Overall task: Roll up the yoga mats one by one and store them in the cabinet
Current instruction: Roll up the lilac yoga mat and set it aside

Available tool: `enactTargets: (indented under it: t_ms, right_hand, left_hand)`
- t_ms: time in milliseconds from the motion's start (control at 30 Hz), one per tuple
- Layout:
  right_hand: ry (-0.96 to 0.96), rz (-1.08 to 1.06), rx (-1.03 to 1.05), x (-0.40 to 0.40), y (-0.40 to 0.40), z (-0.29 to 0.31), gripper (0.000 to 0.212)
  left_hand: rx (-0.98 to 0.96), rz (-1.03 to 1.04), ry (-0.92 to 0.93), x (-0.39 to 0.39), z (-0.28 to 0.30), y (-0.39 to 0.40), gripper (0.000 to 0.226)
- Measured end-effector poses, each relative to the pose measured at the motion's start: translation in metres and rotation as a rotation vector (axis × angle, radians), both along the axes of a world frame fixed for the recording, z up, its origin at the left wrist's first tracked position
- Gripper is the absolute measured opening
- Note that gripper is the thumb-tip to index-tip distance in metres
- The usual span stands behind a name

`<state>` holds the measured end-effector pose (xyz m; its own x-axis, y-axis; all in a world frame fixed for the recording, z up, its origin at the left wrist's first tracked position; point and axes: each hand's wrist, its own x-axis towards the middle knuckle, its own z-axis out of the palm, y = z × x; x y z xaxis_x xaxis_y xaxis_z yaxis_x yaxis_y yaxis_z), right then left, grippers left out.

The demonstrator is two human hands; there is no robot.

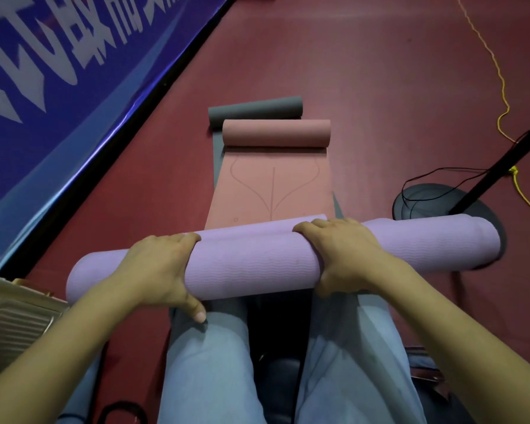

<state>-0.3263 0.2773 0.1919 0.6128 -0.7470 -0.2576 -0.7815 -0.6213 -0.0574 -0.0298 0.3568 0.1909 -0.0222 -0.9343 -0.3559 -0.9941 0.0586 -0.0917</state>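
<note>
While the purple mat (251, 261) lies rolled into a thick tube across the person's lap, both hands clamp it from above: the left hand (162, 267) grips it toward its left end, fingers curled over the far side and thumb down the near side, and the right hand (346, 255) grips it just right of the middle in the same way. The hold looks meant to keep the roll tight so it does not spring open, and to have it balanced for lifting, with a length of tube sticking out beyond each hand. A loose flap of the outer layer shows along the far edge between the hands, so the roll may not be fully snug.

Beyond the hands, a pink mat (273, 185) lies partly unrolled on the red floor (380, 87), its far end curled into a roll, on top of a grey mat (254, 110) that is likewise rolled at its far end; both appear to be waiting their turn. To the right of the right hand stands a round black base (423, 200) with a slanting pole, black cable and a yellow cord (502, 96), touching or just behind the tube's right end and likely to snag it. A blue banner (58, 71) runs along the left. The cabinet cannot be picked out with certainty
</note>
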Motion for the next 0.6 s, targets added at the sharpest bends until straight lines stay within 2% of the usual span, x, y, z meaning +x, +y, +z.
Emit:
enactTargets:
  t_ms: [233,433,600]
  right_hand:
    - [0.037,-0.032,0.08,-0.007,-0.006,0.011,0.094]
    - [0.076,-0.003,0.126,-0.029,0.014,0.024,0.086]
    - [0.107,-0.015,0.271,-0.054,0.036,0.03,0.079]
  left_hand:
    - [-0.052,-0.014,0.039,-0.005,-0.008,-0.002,0.105]
    - [-0.002,-0.068,-0.048,-0.026,0.01,0.018,0.079]
    - [0.132,-0.095,-0.021,-0.052,0.018,0.038,0.08]
